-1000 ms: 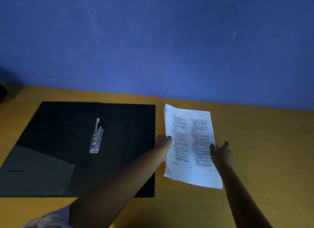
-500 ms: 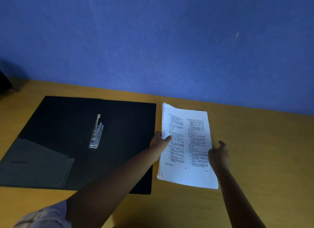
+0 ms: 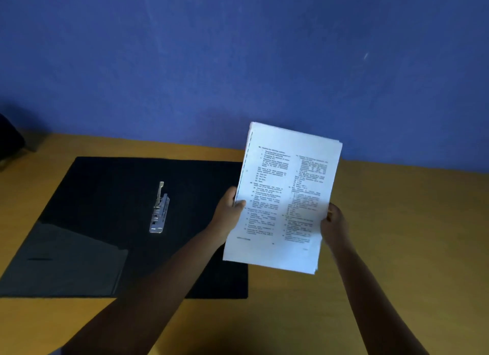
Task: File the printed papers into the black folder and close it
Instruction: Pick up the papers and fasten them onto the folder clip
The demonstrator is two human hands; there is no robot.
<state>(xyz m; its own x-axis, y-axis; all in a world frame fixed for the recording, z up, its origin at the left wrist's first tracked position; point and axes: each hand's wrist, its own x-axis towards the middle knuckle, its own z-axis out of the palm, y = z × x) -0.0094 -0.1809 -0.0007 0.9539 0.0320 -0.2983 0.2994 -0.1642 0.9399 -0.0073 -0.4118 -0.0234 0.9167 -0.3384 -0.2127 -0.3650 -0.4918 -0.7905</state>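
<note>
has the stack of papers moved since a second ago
Yes. The printed papers have been lifted off the table by both hands, their top edge now overlapping the blue wall.

Both hands, left hand (image 3: 229, 213) and right hand (image 3: 334, 226), grip the printed papers (image 3: 284, 195) by their side edges. Stack tilted up off the table (image 3: 397, 235). Black folder (image 3: 132, 222) lies open, metal clip (image 3: 159, 209) exposed.

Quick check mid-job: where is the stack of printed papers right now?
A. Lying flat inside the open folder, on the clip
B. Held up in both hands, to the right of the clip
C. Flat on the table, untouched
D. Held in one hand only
B. The printed papers are gripped at their side edges by the left hand and right hand, tilted up off the table, while the black folder lies open with its metal clip bare.
</note>
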